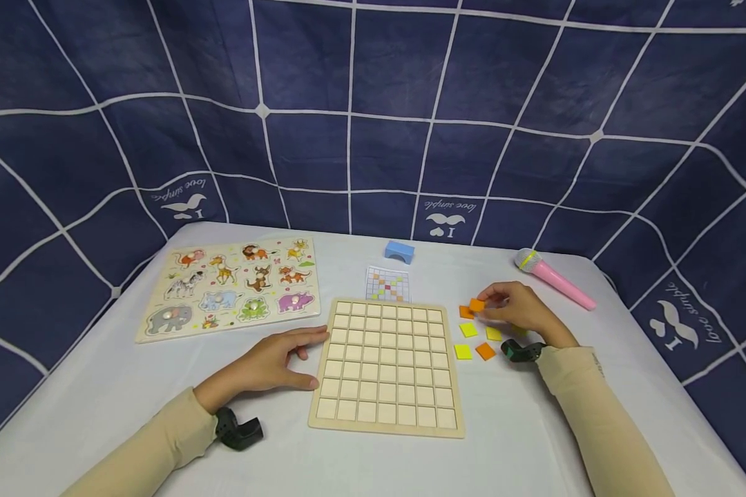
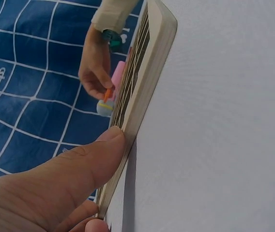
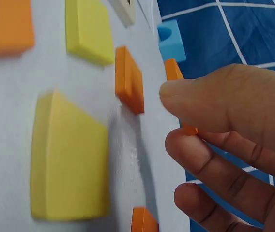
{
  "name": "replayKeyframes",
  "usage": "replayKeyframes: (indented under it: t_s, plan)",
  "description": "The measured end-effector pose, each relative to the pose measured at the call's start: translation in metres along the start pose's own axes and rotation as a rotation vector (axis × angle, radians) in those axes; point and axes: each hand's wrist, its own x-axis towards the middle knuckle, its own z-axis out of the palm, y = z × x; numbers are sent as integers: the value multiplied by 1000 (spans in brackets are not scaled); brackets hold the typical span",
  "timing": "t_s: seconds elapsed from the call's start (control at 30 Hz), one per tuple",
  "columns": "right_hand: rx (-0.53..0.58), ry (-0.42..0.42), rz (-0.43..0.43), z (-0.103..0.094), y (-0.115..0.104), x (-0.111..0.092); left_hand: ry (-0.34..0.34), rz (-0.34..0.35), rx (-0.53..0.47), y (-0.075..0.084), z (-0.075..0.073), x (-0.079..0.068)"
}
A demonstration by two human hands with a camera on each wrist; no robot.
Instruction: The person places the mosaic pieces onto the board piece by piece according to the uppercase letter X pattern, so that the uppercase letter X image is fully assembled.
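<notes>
One orange tile (image 1: 476, 304) pinched in narrow grip of right hand (image 1: 517, 310), right of centre in head view, near second orange tile (image 1: 465, 313); yellow tiles (image 1: 468, 330) lie just below on white worktop (image 1: 273, 469). Left hand (image 1: 280, 360), left of centre, grip wide, touches left edge of gridded wooden board (image 1: 387, 373), lower centre of frame. Pattern card (image 1: 388, 284) just above board, blue block (image 1: 400, 251) near frame centre, animal puzzle (image 1: 231, 288) at left, pink microphone (image 1: 556, 279) at right. Navy cloth (image 1: 393, 79) with white lines fills upper frame.
</notes>
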Motion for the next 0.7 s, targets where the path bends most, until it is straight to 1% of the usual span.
replayKeyframes:
  t_s: [0.2,0.33,0.47,0.7]
  plan:
    - [4,18,-45,5,-8,2,3,3,10,-1,0,1]
    - [2,23,-52,8,-13,2,2,4,12,0,0,1]
    - [8,16,-59,11,-19,1,0,7,13,-1,0,1]
    - [40,9,-108,17,-26,1,1,10,18,-1,1,0]
